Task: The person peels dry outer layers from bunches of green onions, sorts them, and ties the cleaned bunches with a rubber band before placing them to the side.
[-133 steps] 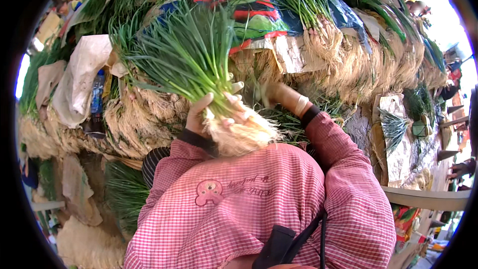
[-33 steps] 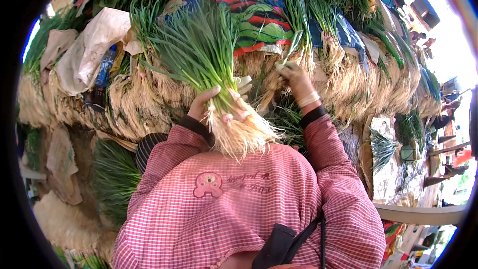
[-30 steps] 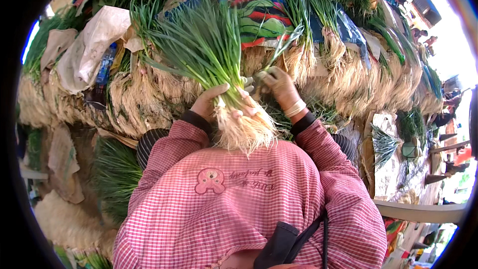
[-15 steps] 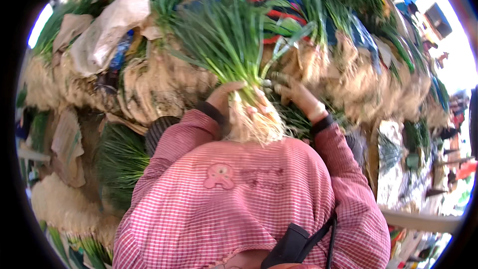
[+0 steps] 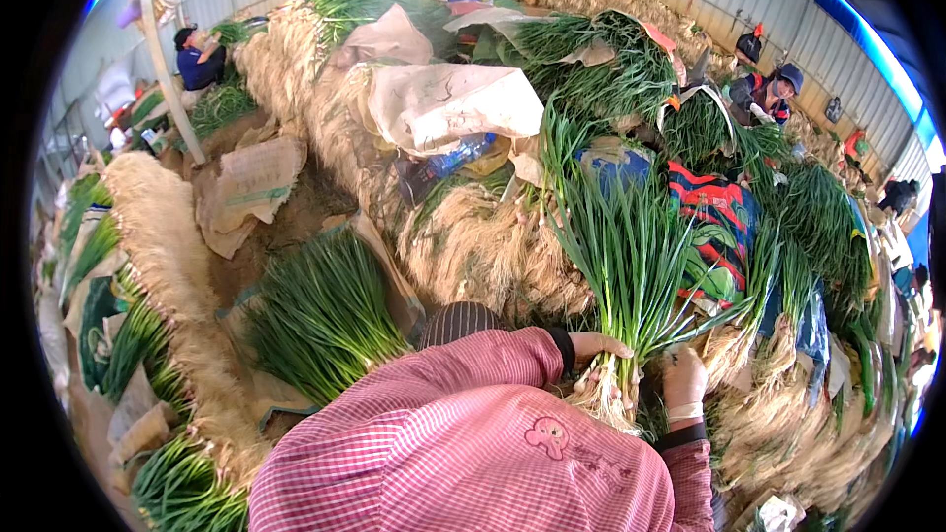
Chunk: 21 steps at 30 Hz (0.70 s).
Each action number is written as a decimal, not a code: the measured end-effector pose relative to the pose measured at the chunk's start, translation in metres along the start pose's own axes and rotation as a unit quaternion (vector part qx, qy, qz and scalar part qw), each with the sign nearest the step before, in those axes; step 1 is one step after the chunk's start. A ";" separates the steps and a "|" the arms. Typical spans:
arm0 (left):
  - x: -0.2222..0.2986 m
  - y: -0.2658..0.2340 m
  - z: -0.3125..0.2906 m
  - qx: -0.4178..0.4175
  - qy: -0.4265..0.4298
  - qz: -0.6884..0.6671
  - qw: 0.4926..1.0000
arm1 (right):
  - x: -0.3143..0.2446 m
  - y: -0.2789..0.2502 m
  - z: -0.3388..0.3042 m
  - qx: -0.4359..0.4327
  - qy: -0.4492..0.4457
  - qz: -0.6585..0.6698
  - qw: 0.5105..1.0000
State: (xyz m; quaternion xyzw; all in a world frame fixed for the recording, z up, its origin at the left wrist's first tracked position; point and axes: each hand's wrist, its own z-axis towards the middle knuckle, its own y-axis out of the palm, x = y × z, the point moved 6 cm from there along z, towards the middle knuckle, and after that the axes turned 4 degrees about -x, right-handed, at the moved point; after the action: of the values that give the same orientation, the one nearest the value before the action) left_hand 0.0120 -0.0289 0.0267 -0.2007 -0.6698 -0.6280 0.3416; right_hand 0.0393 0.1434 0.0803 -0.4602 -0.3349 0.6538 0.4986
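Observation:
A bunch of green onions [image 5: 631, 261] stands upright before my chest, leaves fanning away from me and pale roots hanging toward my shirt. My left hand [image 5: 599, 345] is closed round its white stems from the left, the thumb lying across them. Close against the right side of the stems is my right hand [image 5: 684, 374], its fingers curled in. What those fingers hold, if anything, is hidden. One leaf bends out to the right above that hand. The bulbs and tangled roots [image 5: 606, 396] show between my hands.
Long heaps of onions with roots outward [image 5: 493, 246] lie just beyond my hands. A loose green pile [image 5: 320, 310] lies by my left side. A white sack [image 5: 453, 103] and a striped colourful cloth [image 5: 711, 232] cover parts of the heap. Other people [image 5: 769, 94] sit farther off.
My view has swung left and up, so the bunch now appears lower right. My left hand still grips it. The right hand's fingers, spread before, are now curled beside the stems.

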 end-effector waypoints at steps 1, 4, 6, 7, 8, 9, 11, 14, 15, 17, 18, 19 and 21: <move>-0.006 -0.007 0.000 0.007 0.002 -0.016 1.000 | 0.033 0.011 0.001 -0.030 0.063 0.008 0.998; -0.022 -0.031 0.010 0.015 0.001 -0.039 0.999 | 0.087 0.030 -0.019 -0.026 -0.005 -0.107 0.994; -0.022 -0.028 0.007 0.024 -0.013 -0.028 0.999 | 0.080 0.051 -0.020 -0.176 0.187 0.243 0.935; -0.022 -0.025 0.005 0.028 -0.018 -0.026 0.999 | 0.061 0.063 -0.024 -0.243 0.272 0.404 0.839; -0.023 -0.022 0.006 0.027 -0.023 -0.022 0.999 | 0.046 0.057 -0.022 -0.212 0.283 0.427 0.832; -0.024 -0.020 0.008 0.025 -0.027 -0.020 0.999 | 0.058 0.067 -0.013 -0.146 0.182 0.366 0.901; -0.027 -0.019 0.009 0.029 -0.030 -0.019 0.999 | 0.086 0.100 -0.011 -0.117 0.206 0.394 0.888; -0.029 -0.015 0.009 0.021 -0.029 -0.026 0.999 | 0.097 0.110 -0.017 -0.110 0.220 0.485 0.839; -0.028 -0.012 0.007 0.016 -0.029 -0.029 0.999 | 0.090 0.109 -0.017 -0.104 0.230 0.510 0.822; -0.026 -0.001 0.001 0.002 -0.027 -0.046 0.999 | 0.058 0.091 -0.019 -0.096 0.255 0.558 0.784; -0.025 0.002 0.001 0.001 -0.027 -0.056 0.998 | 0.055 0.085 -0.019 -0.127 0.229 0.524 0.810; -0.023 0.005 0.002 0.008 -0.025 -0.061 0.998 | 0.066 0.085 -0.018 -0.131 0.198 0.443 0.865; -0.021 0.010 0.001 0.078 -0.019 -0.035 0.996 | 0.083 0.090 -0.016 -0.137 0.130 0.267 0.945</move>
State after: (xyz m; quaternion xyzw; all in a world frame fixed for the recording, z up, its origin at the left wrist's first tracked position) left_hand 0.0328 -0.0230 0.0187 -0.1619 -0.7297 -0.5819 0.3206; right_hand 0.0167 0.1978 -0.0280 -0.6781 -0.2182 0.6450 0.2766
